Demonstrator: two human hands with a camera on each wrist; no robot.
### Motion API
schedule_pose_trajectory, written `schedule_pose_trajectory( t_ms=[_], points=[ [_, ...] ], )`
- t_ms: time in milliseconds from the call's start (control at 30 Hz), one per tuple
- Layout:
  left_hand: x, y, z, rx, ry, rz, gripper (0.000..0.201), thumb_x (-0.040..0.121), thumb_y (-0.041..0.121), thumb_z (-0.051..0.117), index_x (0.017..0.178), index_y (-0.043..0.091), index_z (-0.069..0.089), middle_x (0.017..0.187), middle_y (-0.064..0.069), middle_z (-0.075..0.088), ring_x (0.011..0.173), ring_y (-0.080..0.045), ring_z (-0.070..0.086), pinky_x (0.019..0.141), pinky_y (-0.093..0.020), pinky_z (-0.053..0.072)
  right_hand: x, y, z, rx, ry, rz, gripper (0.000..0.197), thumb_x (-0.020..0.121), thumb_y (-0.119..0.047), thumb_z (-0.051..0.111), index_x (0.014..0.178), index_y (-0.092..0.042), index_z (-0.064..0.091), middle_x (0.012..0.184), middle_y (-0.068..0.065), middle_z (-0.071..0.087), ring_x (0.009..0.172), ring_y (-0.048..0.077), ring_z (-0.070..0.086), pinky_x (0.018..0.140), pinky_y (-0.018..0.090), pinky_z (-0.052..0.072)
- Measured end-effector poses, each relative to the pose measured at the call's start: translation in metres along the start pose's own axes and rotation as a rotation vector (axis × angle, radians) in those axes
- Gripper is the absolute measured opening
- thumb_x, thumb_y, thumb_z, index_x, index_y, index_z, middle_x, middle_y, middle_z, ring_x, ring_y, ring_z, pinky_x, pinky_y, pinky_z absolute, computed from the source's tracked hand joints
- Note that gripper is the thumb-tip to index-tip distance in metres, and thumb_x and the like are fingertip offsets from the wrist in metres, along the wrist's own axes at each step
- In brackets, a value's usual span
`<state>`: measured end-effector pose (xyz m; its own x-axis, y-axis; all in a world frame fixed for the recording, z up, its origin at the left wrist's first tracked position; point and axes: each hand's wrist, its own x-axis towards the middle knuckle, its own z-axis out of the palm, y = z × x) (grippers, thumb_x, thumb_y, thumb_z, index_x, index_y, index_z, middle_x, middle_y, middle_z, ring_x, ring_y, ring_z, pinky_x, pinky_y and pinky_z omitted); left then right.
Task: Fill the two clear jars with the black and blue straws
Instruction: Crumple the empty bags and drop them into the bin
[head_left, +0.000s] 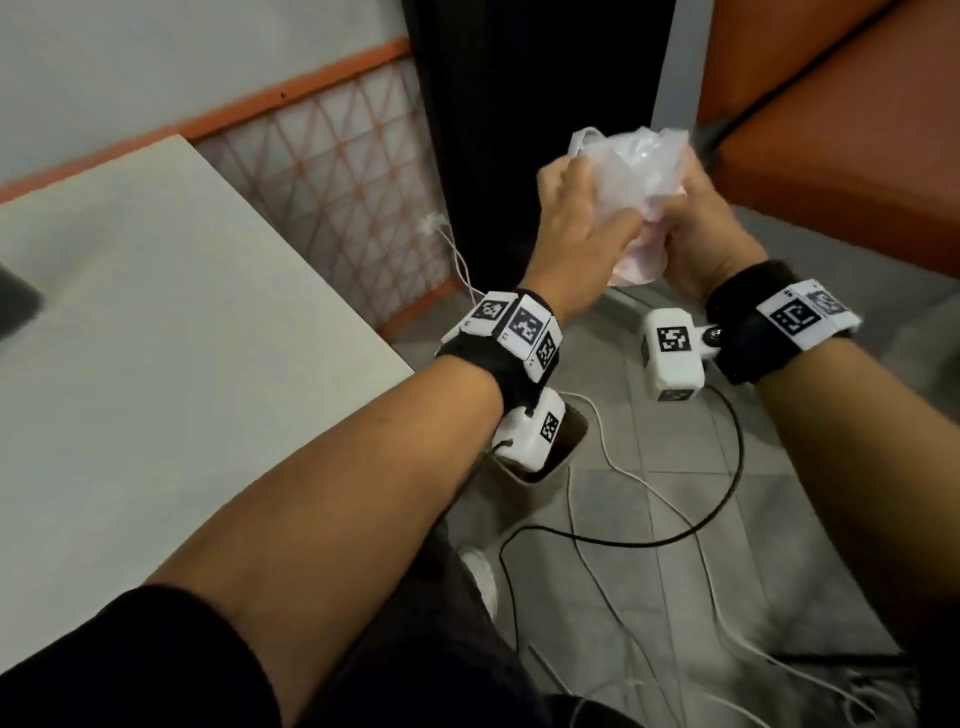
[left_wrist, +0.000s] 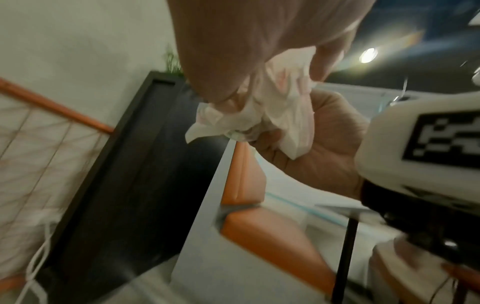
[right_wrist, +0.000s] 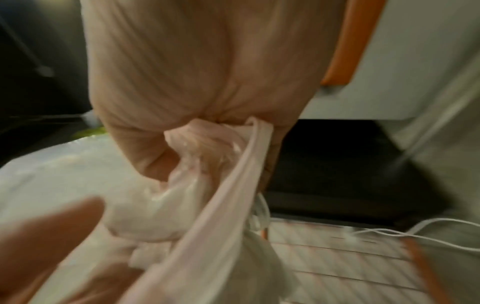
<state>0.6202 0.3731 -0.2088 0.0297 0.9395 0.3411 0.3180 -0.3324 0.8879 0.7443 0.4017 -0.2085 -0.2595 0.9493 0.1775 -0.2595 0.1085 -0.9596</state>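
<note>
I see a thin bag that is see-through white with a bit of pink. My wrist bands are black with white tags that have black square patterns. The table is pale cream. The seat is orange. The floor has grey tiles.

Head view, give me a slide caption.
Left hand and right hand grip a crumpled plastic bag beside the table.
</note>
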Motion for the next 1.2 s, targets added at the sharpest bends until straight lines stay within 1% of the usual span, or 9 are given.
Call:
schedule_pose_trajectory(
  t_ms=[133, 267, 367, 500, 633, 800, 900, 1000, 1200],
  points=[
    [0.0, -0.061, 0.025, 0.125, -0.124, -0.128, 0.037, 0.091, 0.003, 0.047, 0.128, -0.001, 0.045, 0.135, -0.013, 0.035, 0.116, -0.028, 0.044, 0.099, -0.047, 0.045, 0.002, 0.072, -0.028, 0.079, 0.117, 0.088, 0.054, 0.084, 0.02, 0.039, 0.132, -0.004, 0.035, 0.127, 0.022, 0.047, 0.114, 0.032, 0.05, 0.106, 0.056, 0.039],
    [-0.002, -0.131, 0.039, 0.303, -0.114, -0.281, 0.041, 0.092, 0.005, 0.046, 0.133, 0.0, 0.05, 0.133, -0.012, 0.044, 0.115, -0.03, 0.049, 0.099, -0.046, 0.045, 0.014, 0.137, -0.038, 0.251, 0.138, 0.3, 0.048, 0.07, -0.008, 0.04, 0.117, -0.003, 0.047, 0.109, 0.016, 0.056, 0.099, 0.028, 0.055, 0.091, 0.039, 0.048],
    [-0.011, -0.188, 0.043, 0.404, -0.108, -0.377, 0.032, 0.087, 0.007, 0.054, 0.119, 0.004, 0.06, 0.135, -0.006, 0.043, 0.12, -0.027, 0.047, 0.102, -0.041, 0.045, 0.025, 0.198, -0.043, 0.278, 0.231, 0.419, 0.025, 0.091, -0.017, 0.037, 0.101, -0.007, 0.057, 0.091, 0.006, 0.066, 0.085, 0.018, 0.063, 0.083, 0.031, 0.051],
    [-0.033, -0.254, 0.044, 0.717, -0.083, -0.501, 0.023, 0.08, 0.015, 0.069, 0.102, 0.02, 0.065, 0.125, -0.003, 0.042, 0.111, -0.024, 0.041, 0.092, -0.036, 0.045, 0.044, 0.274, -0.043, -0.087, 0.14, 0.486, 0.018, 0.085, -0.025, 0.049, 0.097, -0.014, 0.057, 0.103, 0.011, 0.06, 0.093, 0.023, 0.057, 0.08, 0.032, 0.05],
    [-0.046, -0.306, 0.045, 0.651, -0.144, -0.721, 0.032, 0.078, 0.022, 0.072, 0.107, 0.011, 0.064, 0.12, -0.006, 0.035, 0.106, -0.028, 0.047, 0.09, -0.039, 0.049, 0.055, 0.349, -0.046, -0.409, 0.014, 0.503, 0.03, 0.084, 0.004, 0.047, 0.088, -0.026, 0.052, 0.125, 0.02, 0.049, 0.103, 0.03, 0.053, 0.08, 0.023, 0.052],
    [-0.061, -0.344, 0.048, 0.432, -0.096, -0.935, 0.052, 0.076, 0.02, 0.075, 0.123, 0.008, 0.055, 0.118, -0.003, 0.05, 0.103, -0.021, 0.058, 0.084, -0.029, 0.05, 0.045, 0.411, -0.054, -0.646, 0.004, 0.492, 0.04, 0.073, -0.003, 0.064, 0.095, -0.019, 0.036, 0.088, 0.0, 0.05, 0.069, 0.009, 0.047, 0.051, 0.004, 0.036],
    [-0.076, -0.359, 0.047, 0.444, -0.091, -0.999, 0.051, 0.079, 0.003, 0.071, 0.123, 0.008, 0.046, 0.103, 0.0, 0.054, 0.092, -0.018, 0.055, 0.069, -0.023, 0.043, 0.042, 0.436, -0.056, -0.974, -0.177, 0.519, 0.026, 0.076, -0.017, 0.069, 0.097, -0.015, 0.055, 0.11, 0.009, 0.057, 0.09, 0.024, 0.058, 0.076, 0.023, 0.044],
    [-0.083, -0.369, 0.049, 0.541, -0.298, -1.098, 0.036, 0.087, 0.008, 0.066, 0.122, 0.001, 0.058, 0.121, -0.009, 0.063, 0.108, -0.024, 0.062, 0.089, -0.03, 0.051, 0.034, 0.449, -0.054, -1.425, -0.382, 0.475, 0.036, 0.087, -0.028, 0.054, 0.118, -0.014, 0.065, 0.145, 0.015, 0.038, 0.128, 0.036, 0.041, 0.104, 0.044, 0.036],
    [-0.094, -0.369, 0.051, 0.591, -0.483, -1.079, 0.037, 0.099, 0.018, 0.049, 0.132, 0.004, 0.057, 0.134, -0.016, 0.059, 0.124, -0.03, 0.055, 0.101, -0.034, 0.043, 0.032, 0.458, -0.039, -1.476, -0.769, 0.65, 0.047, 0.092, -0.027, 0.049, 0.138, -0.019, 0.049, 0.145, 0.015, 0.044, 0.13, 0.034, 0.044, 0.107, 0.048, 0.038]
  ],
)
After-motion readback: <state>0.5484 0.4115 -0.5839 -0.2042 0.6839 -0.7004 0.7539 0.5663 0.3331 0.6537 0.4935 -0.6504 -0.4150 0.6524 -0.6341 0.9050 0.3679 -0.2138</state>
